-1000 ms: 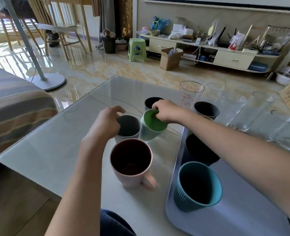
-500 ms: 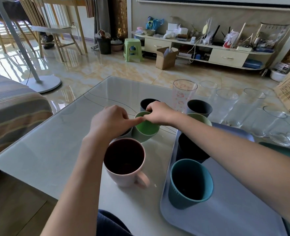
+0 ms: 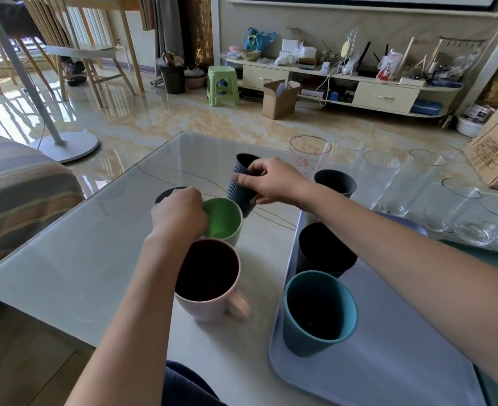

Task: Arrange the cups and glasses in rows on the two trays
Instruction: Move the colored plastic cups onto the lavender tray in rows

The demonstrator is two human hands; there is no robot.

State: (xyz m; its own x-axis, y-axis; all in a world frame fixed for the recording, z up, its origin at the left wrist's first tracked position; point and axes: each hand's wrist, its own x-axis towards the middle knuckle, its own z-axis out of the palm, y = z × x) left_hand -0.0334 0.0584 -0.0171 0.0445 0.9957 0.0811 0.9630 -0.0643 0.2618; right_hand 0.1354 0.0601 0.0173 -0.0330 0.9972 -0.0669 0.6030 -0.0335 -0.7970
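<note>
Right hand (image 3: 268, 183): fingers closed around a ribbed dark blue cup (image 3: 241, 183), thumb on the near wall, fingertips over the rim; cup tilted and lifted clear of the glass table (image 3: 75, 244). Left hand (image 3: 180, 215): fingers curled over the near rim of a green cup (image 3: 222, 221), gripping it; cup resting on the table, leaning slightly. Just behind the left knuckles, a dark cup (image 3: 165, 194), mostly hidden. Directly below the left wrist, a pink mug (image 3: 209, 282), upright on the table, handle pointing right. Right of that mug, a blue-grey tray (image 3: 388, 370) bearing a teal cup (image 3: 318, 312) nearest and a black cup (image 3: 323, 253) behind it, in one line. Beyond the right forearm, a grey cup (image 3: 335, 183) and a printed glass (image 3: 309, 153). Further right, a row of clear glasses (image 3: 382, 177) on the table. Edge of a green tray (image 3: 490, 256) visible under the right forearm.
</note>
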